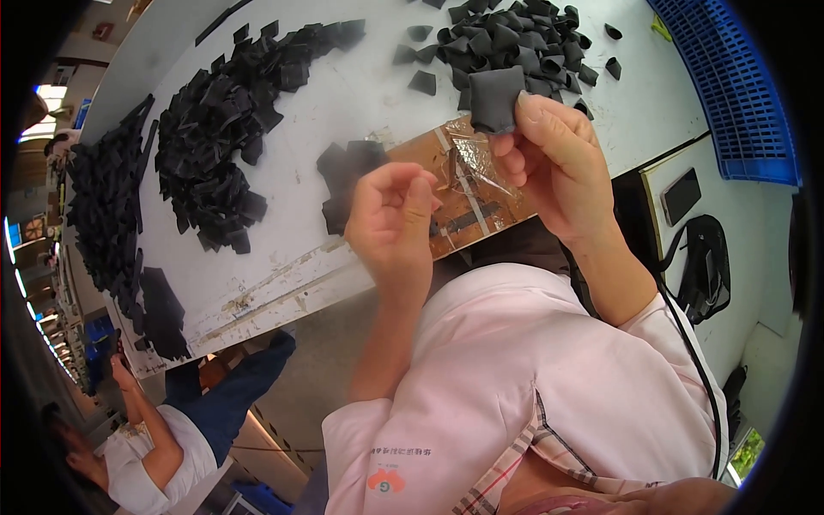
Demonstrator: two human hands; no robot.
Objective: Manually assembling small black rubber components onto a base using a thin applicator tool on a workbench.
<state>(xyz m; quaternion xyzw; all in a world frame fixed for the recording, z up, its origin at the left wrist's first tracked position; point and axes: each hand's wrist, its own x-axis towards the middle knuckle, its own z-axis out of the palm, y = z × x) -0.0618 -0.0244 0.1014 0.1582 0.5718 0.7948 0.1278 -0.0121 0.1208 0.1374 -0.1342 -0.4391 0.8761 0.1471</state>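
My right hand [562,159] pinches a dark square padded fabric piece [496,99] between thumb and fingers, raised above the table. My left hand [390,219] is apart from it, fingers curled and thumb pressed to the forefinger; whatever may be between them does not show. Behind the left hand, a few flat black pieces [337,167] lie on the white table [318,112]. Beyond the right hand is a heap of curled black pieces [524,43]. Under and between the hands, a brown board [468,202] with clear tape lies at the table's near edge.
A large pile of flat black pieces [219,129] covers the table's left part, with black strips [103,215] farther left. A blue plastic basket [738,94] stands at the right. A phone [681,197] and a black mesh bag [705,266] lie near it. Another person [154,455] is at lower left.
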